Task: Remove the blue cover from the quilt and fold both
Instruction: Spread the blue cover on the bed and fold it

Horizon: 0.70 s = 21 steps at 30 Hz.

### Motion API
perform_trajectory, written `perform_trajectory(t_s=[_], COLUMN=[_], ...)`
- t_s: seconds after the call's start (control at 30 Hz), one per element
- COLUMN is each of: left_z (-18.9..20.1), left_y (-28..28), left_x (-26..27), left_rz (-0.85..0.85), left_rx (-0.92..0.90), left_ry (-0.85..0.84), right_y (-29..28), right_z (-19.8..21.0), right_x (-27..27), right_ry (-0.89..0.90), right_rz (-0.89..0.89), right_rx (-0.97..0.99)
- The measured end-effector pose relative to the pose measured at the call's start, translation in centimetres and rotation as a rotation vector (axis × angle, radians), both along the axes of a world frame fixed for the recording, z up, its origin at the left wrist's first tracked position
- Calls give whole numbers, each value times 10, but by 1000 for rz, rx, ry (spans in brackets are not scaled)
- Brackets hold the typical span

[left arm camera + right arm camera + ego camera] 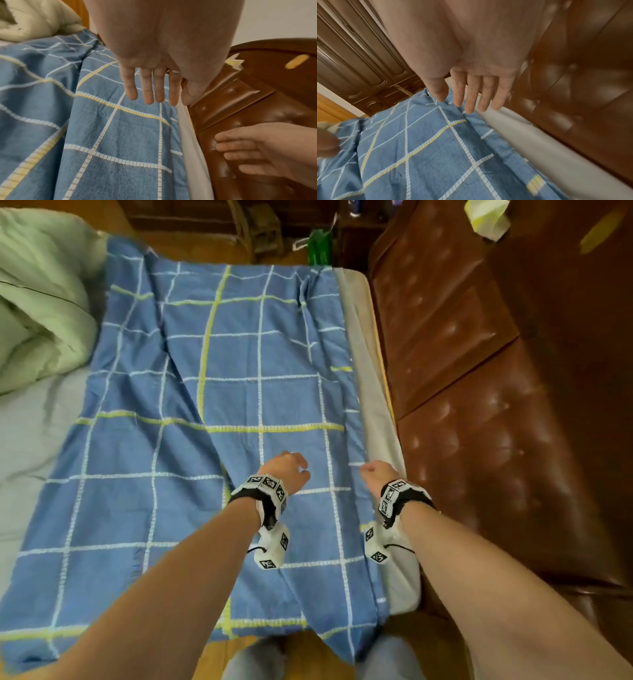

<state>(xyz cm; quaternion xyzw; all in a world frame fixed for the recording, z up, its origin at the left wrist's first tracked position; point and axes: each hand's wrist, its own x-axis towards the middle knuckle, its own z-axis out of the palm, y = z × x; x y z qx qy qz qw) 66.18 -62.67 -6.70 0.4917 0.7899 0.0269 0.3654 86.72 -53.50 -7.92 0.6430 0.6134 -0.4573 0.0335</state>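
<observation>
The blue cover [212, 392] with white and yellow grid lines lies spread flat over the bed, its near end hanging off the front edge. The pale green quilt [37, 313] sits bunched at the far left. My left hand [289, 470] hovers over the cover's right half, fingers straight and empty [150, 88]. My right hand [376, 472] is over the cover's right edge, fingers extended [471, 94], thumb tip near the fabric [440, 94]; it holds nothing. The cover fills the lower part of both wrist views [102, 135] [428, 155].
A grey-white mattress edge [380, 422] runs along the cover's right side. A brown tufted leather headboard [479, 405] stands right beside it. A light sheet [30, 440] shows at left. Dark wooden furniture [205, 220] and a green bag [320, 248] stand beyond the bed.
</observation>
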Motion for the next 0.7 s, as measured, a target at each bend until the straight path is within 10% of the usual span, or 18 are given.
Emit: perform_trajectory(t_s=[0.37,0.7], left_z=[-256,-247], left_y=[48,95], left_x=[24,73], left_rz=[304,191], left_rx=[-164,-221], left_ry=[-112,-39], right_y=[110,171], right_z=[-273,-241], right_x=[-67,10], right_ry=[96,0], right_rz=[-141,-239], right_rx=[-218,210])
